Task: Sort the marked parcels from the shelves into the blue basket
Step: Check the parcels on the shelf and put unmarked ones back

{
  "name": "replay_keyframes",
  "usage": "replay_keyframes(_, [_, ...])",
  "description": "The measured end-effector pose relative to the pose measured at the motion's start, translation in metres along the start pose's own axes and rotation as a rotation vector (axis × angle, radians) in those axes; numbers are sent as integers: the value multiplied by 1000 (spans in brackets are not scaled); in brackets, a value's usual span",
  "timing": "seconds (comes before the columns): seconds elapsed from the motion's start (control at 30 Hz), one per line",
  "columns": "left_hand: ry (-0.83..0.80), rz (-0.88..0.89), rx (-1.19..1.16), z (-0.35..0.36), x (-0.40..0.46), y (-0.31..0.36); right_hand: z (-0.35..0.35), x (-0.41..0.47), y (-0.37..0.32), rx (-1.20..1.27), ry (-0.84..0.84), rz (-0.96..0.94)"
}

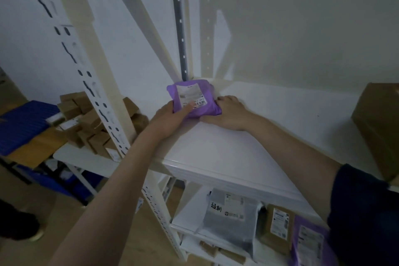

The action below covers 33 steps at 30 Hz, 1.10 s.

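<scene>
The white upper shelf (226, 157) carries a purple parcel (194, 98) with a white label near its back left corner, and a brown cardboard box (380, 127) at its right edge. On the lower shelf (190, 207) lie a grey parcel (231, 222) with black handwriting, a brown parcel (278, 227) just beside it, and another purple parcel (311, 242). A neighbouring shelf (71, 155) to the left holds a heap of small brown boxes (86, 123)

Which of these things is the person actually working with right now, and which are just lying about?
In the job:
- soft purple plastic parcel with a white label, held between left hand and right hand
- grey plastic parcel with black handwriting, lower shelf

Lying about:
- small brown cardboard boxes
- large brown cardboard box
</scene>
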State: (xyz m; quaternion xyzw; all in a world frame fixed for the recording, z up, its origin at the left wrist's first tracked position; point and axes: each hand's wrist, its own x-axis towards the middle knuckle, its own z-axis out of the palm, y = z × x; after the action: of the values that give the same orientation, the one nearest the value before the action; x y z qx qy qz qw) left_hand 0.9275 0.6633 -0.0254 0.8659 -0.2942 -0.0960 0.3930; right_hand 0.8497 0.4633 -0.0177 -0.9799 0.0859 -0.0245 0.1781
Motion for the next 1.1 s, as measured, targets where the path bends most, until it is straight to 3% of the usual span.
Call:
replay_keyframes(0.13, [65, 87, 110, 5, -5, -2, 5, -8, 0, 179, 55, -28])
replay_keyframes(0.33, [185, 229, -33, 28, -23, 14, 4, -47, 3, 477, 168, -70])
replay_keyframes(0.47, [216, 299, -108, 44, -43, 41, -10, -85, 18, 382, 382, -188])
replay_keyframes(0.63, [198, 474, -177, 68, -54, 74, -22, -133, 47, 210, 628, -202])
replay_keyframes(1.1, [68, 593, -203, 116, -77, 118, -27, -188, 98, 183, 571, -111])
